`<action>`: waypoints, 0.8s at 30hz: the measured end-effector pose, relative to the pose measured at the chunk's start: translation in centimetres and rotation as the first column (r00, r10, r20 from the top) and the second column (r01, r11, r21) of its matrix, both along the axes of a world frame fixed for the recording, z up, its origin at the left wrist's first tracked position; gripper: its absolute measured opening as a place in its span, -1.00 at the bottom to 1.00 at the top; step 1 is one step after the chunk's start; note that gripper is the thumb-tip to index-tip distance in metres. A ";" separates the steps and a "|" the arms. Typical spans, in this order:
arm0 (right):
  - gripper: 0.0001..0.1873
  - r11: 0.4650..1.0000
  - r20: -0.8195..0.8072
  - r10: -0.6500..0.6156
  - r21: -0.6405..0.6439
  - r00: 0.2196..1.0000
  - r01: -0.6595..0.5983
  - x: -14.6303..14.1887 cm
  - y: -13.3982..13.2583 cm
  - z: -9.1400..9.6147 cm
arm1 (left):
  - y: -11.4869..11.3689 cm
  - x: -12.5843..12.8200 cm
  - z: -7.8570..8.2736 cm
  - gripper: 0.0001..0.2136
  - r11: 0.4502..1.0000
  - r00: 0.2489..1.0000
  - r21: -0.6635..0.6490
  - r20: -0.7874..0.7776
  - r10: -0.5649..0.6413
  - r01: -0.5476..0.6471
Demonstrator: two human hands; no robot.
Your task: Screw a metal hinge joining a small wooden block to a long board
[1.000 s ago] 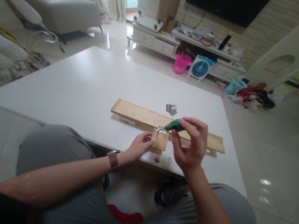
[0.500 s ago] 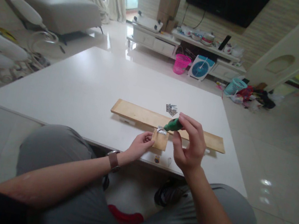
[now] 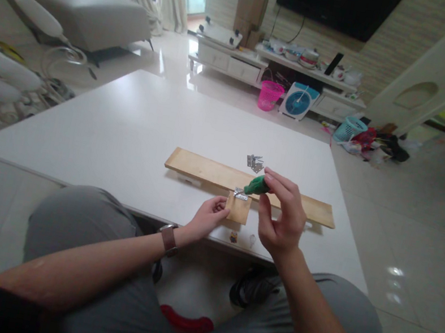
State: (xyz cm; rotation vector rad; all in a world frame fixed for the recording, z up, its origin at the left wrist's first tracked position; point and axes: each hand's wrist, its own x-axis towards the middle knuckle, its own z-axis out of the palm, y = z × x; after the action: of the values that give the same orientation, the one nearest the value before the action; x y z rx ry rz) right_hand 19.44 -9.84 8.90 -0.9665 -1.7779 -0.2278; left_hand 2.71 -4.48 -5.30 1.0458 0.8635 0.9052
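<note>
A long wooden plank (image 3: pixel 209 169) lies across the white table (image 3: pixel 133 133). A small wooden block (image 3: pixel 238 209) rests against its near edge, with a metal hinge (image 3: pixel 240 194) bridging the two. My left hand (image 3: pixel 207 218) pinches the block's left side. My right hand (image 3: pixel 280 217) grips a green-handled screwdriver (image 3: pixel 257 184) whose tip meets the hinge.
Several spare metal hinges (image 3: pixel 255 162) lie just behind the plank. Small screws (image 3: pixel 233 237) sit at the table's near edge. A pink bin (image 3: pixel 270 94), a blue fan (image 3: pixel 299 100) and a TV stand (image 3: pixel 241 61) are on the far floor. My knees are under the table edge.
My right hand has shifted slightly left and turned around the screwdriver handle. The left hand and the wood pieces have stayed put.
</note>
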 end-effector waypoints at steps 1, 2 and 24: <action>-0.33 1.000 0.001 -0.007 0.011 1.000 0.007 0.0 0.0 0.0 | 0.0 0.0 0.0 -0.70 1.000 1.000 -0.001 0.002 -0.003 0.003; -0.33 1.000 0.002 -0.020 0.024 1.000 0.019 0.0 0.1 0.0 | 0.0 0.0 0.0 -0.70 1.000 1.000 -0.001 0.003 -0.006 0.006; -0.40 0.999 0.008 -0.037 0.029 0.999 0.036 0.1 0.0 0.0 | 0.0 0.0 -0.1 -0.71 1.000 1.000 0.012 0.008 -0.008 0.008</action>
State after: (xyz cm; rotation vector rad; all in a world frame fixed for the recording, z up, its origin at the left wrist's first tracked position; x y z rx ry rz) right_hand 19.49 -9.86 8.95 -0.9795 -1.7617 -0.2800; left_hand 2.69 -4.52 -5.36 1.0547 0.8480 0.9083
